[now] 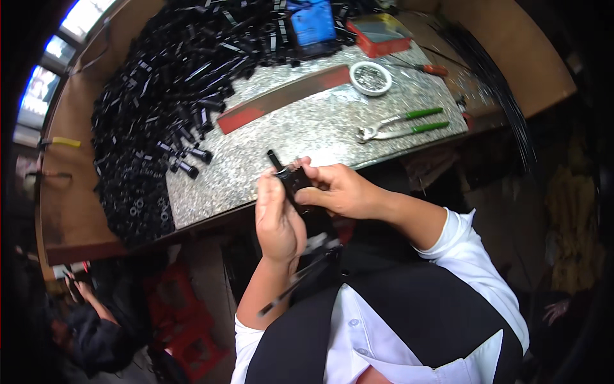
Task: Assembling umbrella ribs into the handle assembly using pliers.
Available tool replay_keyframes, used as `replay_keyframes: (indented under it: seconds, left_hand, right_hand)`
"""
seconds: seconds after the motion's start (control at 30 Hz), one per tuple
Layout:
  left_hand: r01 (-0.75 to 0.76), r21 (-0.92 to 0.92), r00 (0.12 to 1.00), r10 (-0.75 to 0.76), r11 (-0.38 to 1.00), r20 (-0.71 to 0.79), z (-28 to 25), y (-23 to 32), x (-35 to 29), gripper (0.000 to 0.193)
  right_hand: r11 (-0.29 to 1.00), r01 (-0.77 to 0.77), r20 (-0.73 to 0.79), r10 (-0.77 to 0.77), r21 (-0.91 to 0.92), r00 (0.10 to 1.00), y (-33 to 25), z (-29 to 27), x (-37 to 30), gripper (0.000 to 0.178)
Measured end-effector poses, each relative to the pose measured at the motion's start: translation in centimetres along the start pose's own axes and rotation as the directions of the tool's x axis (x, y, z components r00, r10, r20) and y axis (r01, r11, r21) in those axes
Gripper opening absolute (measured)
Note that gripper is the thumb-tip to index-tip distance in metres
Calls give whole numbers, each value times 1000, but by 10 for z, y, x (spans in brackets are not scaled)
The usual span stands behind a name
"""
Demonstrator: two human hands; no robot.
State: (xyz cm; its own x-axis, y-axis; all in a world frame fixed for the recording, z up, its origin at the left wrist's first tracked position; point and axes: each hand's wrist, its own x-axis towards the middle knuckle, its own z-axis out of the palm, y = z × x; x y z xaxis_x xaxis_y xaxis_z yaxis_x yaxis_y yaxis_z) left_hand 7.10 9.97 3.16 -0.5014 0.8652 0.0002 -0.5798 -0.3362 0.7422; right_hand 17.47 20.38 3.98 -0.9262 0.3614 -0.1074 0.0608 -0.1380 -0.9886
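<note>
My left hand (278, 214) and my right hand (336, 189) meet over the near edge of the metal-topped bench (300, 131). Between their fingertips sits a small black part (293, 179) with a thin black stem sticking up from it. Both hands pinch this part. A long thin black rod (297, 278) runs down from under my left hand across my lap. A big heap of black tubular parts (166, 96) covers the bench's left and far side, well clear of my hands.
Green-handled pliers (400, 125) lie right of centre on the bench. A white round dish (371, 78), a screwdriver with an orange handle (422, 67), a red tray (380, 35), a blue box (312, 25) and a red-ended flat bar (281, 99) sit farther back. Another person (89, 320) is at lower left.
</note>
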Motion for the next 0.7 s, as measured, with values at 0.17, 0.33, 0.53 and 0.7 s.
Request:
replay_keyframes:
  seconds: [0.17,0.33,0.53,0.7]
  left_hand:
    - [103,-215,989,-76,971,129,-12,12,0,26]
    - [113,-315,975,-44,943,218,-23,8,7,35]
    - [90,-287,990,-53,954,131,-25,6,7,44]
    - [58,-198,998,-50,979,42,-20,12,6,43]
  right_hand:
    - [851,89,262,59,-518,963,-23,-31,4,23]
    - [676,195,124,-152,-711,981,-61,-66,53,18]
    - [355,485,151,-662,-799,734,-50,-42,180,16]
    - [327,406,244,-436,-853,866,-40,-4,232,27]
